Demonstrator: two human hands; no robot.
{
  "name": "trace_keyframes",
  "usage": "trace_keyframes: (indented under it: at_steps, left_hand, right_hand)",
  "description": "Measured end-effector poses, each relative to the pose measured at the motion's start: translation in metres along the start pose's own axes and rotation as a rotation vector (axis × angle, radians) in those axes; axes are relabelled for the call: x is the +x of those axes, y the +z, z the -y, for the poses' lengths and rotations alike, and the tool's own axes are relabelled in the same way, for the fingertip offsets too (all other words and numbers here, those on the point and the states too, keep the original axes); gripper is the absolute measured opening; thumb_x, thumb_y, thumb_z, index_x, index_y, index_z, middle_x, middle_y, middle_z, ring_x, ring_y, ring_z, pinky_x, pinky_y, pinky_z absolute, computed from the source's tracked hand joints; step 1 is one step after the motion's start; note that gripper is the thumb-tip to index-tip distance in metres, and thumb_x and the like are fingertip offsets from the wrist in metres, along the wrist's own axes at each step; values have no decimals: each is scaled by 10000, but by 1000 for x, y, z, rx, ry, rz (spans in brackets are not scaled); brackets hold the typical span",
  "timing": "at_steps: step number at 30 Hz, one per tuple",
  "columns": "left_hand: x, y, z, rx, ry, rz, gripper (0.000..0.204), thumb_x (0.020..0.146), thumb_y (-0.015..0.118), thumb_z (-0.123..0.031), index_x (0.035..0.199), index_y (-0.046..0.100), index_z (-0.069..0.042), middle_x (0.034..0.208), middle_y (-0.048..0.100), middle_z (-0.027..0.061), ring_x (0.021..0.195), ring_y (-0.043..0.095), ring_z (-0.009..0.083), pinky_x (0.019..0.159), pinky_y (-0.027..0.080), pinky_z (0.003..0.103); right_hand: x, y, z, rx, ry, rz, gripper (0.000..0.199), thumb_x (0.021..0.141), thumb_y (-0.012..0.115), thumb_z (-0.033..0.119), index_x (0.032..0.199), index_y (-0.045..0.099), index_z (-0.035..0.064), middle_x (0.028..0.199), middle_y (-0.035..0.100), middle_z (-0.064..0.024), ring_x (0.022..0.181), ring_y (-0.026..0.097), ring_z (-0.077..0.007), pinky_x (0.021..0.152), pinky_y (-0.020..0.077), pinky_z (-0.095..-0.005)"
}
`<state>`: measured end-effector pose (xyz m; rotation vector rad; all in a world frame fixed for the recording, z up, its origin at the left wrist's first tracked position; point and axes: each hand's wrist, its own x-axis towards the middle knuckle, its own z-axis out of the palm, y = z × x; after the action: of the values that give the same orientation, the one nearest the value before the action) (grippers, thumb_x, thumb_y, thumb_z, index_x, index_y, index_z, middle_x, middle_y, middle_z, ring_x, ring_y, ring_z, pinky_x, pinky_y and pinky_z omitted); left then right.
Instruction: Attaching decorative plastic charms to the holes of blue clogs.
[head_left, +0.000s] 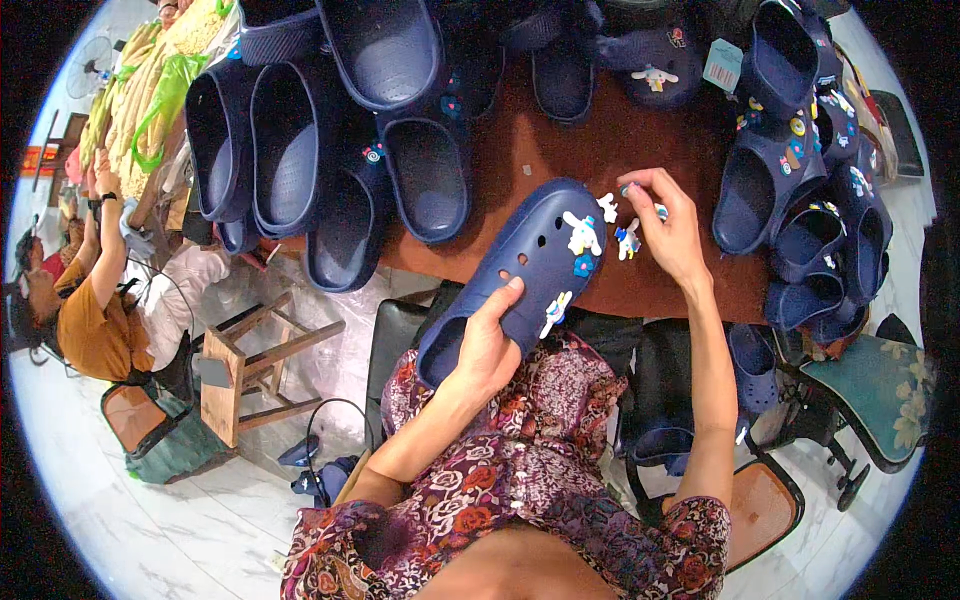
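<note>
Navy clog (520, 275), seen from the head camera, is lying in the person's left hand (487, 345), its long axis running from the heel at that palm up and away to the toe, which is pointing toward the right hand (668, 228). Left fingers are wrapping the clog's side. The right hand, just beside the toe, is pinching a small charm (628, 189) in narrowed fingertips, with a cartoon charm (628, 240) lying on the brown table (640, 140) beneath it.
</note>
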<state>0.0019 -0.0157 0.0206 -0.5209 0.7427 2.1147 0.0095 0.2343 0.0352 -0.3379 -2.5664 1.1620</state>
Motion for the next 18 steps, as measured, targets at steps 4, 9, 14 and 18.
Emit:
trace_keyframes:
  at_steps: [4,9,14,18]
  left_hand:
    - [1,1,0,10,7,9,413,917,557,-156,1289,461,-4,1218,594,155,1100,602,272,997,466,419]
    - [2,4,-1,-43,-23,19,366,931,538,-97,1276,482,13,1233,582,129,1112,594,236,981,477,380]
    - [3,5,3,12,-2,31,384,921,548,-113,1277,470,5,1227,579,133,1109,592,245,988,473,393]
    - [0,6,3,148,56,18,409,912,562,-135,1284,459,-1,1221,580,143,1101,598,249,980,482,394]
  right_hand:
    - [-7,5,35,6,-160,93,128,886,611,126,961,667,39,931,617,-113,897,599,-255,794,469,-343]
    - [-9,14,47,-117,-300,189,138,851,648,156,944,682,59,875,578,-83,879,569,-257,781,463,-364]
    - [-7,19,40,-61,-248,247,141,857,643,163,935,687,55,865,574,-87,872,575,-255,775,464,-355]
    - [-3,15,41,66,-96,266,163,853,654,178,937,685,42,843,572,-93,806,590,-235,733,473,-346]
